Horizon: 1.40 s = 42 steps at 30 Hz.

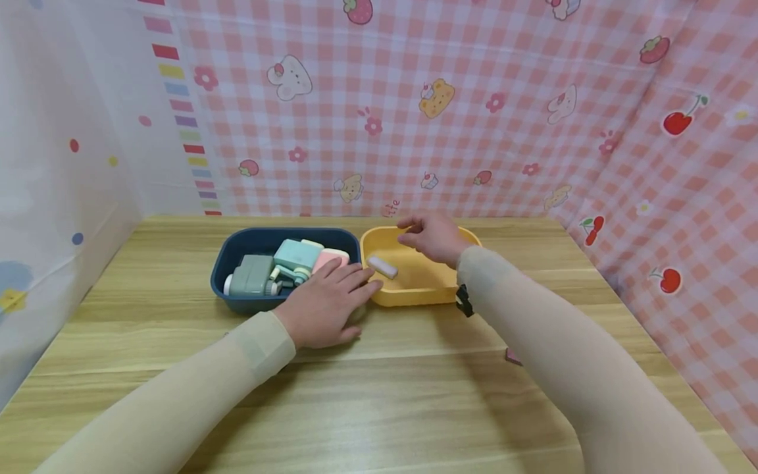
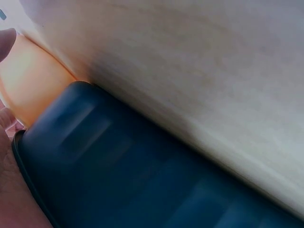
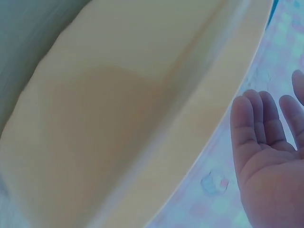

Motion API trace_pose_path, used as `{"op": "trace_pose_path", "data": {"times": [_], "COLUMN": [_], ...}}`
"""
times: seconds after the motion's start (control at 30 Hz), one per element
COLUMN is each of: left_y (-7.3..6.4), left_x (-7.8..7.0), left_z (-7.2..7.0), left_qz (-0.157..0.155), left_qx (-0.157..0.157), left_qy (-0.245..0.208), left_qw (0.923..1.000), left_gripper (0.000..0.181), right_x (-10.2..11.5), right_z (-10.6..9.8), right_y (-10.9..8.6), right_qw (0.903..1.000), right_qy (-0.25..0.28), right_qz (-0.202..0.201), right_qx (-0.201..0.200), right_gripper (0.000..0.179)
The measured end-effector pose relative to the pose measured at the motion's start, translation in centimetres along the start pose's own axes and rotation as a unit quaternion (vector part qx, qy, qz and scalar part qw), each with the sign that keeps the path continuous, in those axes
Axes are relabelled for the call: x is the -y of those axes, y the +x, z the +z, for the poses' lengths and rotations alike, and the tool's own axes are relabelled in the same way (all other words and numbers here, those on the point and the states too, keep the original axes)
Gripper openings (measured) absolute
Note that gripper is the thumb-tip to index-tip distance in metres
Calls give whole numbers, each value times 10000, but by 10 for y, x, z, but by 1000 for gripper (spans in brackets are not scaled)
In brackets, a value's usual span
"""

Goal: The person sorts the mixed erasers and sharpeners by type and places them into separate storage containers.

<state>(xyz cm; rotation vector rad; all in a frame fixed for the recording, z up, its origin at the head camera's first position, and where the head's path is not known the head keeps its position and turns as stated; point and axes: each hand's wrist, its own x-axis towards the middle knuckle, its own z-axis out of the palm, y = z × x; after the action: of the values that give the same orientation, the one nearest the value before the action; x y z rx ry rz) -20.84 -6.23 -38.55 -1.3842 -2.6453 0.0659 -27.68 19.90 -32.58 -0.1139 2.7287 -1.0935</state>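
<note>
Head view takes in pink checked cloth (image 1: 379, 151) hanging behind the tabletop's far edge and beside its right edge. Below it spreads the wood-grain tabletop (image 1: 391, 401). A long cream right sleeve (image 1: 539, 336) crosses from the near right corner, and a matching left sleeve (image 1: 183, 395) comes from the near left corner. Near the far edge stand two bins side by side: a dark blue bin (image 1: 249, 305) left of the middle, and a yellow bin (image 1: 414, 299) just right of it.

The left hand (image 1: 326, 307) lies palm down with its fingers straight and spread over the right end of the blue bin, fingertips reaching toward the yellow one. The right hand (image 1: 435, 238) is above the yellow bin; the right wrist view shows its palm, the fingers extended, several pressed side by side.

Inside the blue bin sit a grey-green device (image 1: 251, 274), a light blue device with a crank (image 1: 298, 254) and a pink item (image 1: 331, 259), partly covered by the left fingers. A pale lilac bar (image 1: 382, 267) lies in the left part of the yellow bin. A small pink piece (image 1: 512, 357) rests toward the tabletop's right edge, partly hidden by the right sleeve.
</note>
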Motion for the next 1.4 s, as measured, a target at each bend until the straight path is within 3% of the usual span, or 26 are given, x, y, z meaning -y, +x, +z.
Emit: {"op": "trace_pose_path", "data": {"times": [0.3, 0.67, 1.0, 1.2, 1.4], "left_y": [0, 0, 0, 0, -1], "left_x": [0, 1, 0, 0, -1], "left_z": [-1, -1, -1, 0, 1], "left_qz": [14, 57, 32, 24, 19], "left_qx": [-90, -125, -102, -114, -100], "left_qy": [30, 58, 54, 30, 26], "left_qw": [10000, 9999, 9999, 9999, 9999], "left_gripper": [80, 80, 80, 79, 79], "right_x": [-32, -81, -128, -152, -160], "right_z": [-43, -82, -104, -101, -93], "right_y": [-13, -35, -51, -53, -55], "right_qw": [9984, 9934, 9802, 9663, 9558], "right_qy": [321, -348, -1796, -2430, -2739], "right_qz": [162, 193, 591, 826, 1051], "right_qx": [-445, -1078, -593, -206, 186], "right_gripper": [41, 42, 47, 49, 51]}}
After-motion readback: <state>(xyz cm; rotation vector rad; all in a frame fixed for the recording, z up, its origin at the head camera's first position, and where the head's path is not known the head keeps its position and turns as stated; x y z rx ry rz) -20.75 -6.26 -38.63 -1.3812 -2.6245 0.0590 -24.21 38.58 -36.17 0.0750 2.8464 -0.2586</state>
